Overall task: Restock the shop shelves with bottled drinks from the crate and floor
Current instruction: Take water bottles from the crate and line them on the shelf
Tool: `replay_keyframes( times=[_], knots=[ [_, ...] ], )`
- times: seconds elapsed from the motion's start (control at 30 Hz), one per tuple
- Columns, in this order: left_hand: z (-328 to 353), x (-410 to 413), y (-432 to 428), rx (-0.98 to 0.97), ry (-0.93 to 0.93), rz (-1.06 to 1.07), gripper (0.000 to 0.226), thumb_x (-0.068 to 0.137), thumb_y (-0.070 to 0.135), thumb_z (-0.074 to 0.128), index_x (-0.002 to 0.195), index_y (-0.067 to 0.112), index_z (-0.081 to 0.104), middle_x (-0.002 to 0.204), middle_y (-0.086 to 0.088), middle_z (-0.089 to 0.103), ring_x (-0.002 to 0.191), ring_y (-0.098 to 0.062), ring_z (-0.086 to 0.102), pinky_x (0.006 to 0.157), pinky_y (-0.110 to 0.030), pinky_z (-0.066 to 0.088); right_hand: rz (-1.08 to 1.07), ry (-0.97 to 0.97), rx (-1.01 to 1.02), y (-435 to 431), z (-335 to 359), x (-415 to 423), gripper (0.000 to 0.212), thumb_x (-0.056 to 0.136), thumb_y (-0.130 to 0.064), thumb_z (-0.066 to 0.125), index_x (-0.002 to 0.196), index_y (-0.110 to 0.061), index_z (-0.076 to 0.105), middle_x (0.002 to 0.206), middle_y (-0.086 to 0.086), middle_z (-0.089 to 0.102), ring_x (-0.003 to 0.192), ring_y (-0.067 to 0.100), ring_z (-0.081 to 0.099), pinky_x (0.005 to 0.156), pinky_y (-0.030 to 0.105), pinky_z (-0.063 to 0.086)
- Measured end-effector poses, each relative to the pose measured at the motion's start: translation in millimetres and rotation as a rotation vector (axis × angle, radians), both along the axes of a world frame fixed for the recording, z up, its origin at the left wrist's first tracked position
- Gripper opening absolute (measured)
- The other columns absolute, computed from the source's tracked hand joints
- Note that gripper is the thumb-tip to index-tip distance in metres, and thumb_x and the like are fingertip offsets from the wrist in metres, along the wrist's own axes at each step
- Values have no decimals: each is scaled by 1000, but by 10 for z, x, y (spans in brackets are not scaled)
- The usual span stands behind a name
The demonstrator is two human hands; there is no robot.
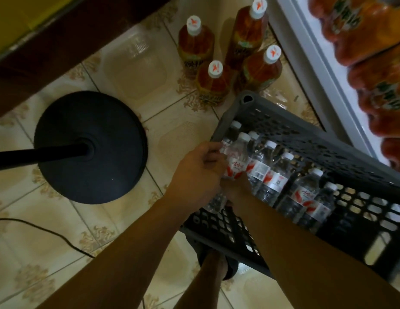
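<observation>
The grey perforated plastic crate point(281, 128) sits tilted on the patterned tile floor point(60, 219) just beside the white shelf unit point(317, 70), whose orange shrink-wrapped drink packs point(362, 41) fill the upper right; being stiff and latticed, the crate would probably be best moved by its rim, and judged heavy while loaded; to the left stands a round black stand base point(92, 148) with its pole, well apart from the crate; beyond the crate's far corner four tall amber tea bottles with white caps point(228, 54) stand upright on the floor, likely heavy and rigid enough to lift by the neck; inside the crate lie small clear water bottles with red-and-white labels point(306, 192), light, thin-walled and probably slick, so the labelled waist looks the surest hold; the left hand point(196, 172) is curled around one such small clear water bottle point(236, 159) at the crate's near-left edge, fingers wrapped over its upper body; the right hand point(237, 188) is closed under the same cluster, though what exactly it clasps I cannot tell
</observation>
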State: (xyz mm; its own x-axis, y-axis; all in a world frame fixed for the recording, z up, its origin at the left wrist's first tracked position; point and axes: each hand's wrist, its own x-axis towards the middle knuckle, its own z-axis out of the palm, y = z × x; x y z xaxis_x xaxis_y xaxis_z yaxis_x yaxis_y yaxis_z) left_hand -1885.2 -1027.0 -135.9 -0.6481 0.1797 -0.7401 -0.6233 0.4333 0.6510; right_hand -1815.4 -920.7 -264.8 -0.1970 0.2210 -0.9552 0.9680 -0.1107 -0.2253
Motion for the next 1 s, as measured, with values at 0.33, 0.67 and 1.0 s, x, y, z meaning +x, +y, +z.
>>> replay_keyframes(
  times=[0.33,0.67,1.0],
  knots=[
    [538,-68,268,-4,-62,96,33,90,18,67,119,26,55,117,4,63,93,-5,63,73,-16,52,221,240,174,304,1132,-46,64,73,-43,80,126,-19,53,107,-6,63,98,15,64,83,28,51],
    [1352,-153,751,17,-51,71,67,70,33,86,124,28,48,111,13,61,93,-1,62,64,-11,51,375,464,231,651,2609,-192,55,74,-41,79,121,-31,51,97,-17,60,87,3,60,75,24,49],
    [2295,-450,1244,173,195,221,44,78,29,80,119,29,62,97,11,74,82,-4,71,64,-17,55,325,666,150,1269,3529,-523,56,74,-46,79,122,-36,53,97,-19,64,86,-4,62,82,26,55]
  ],
)
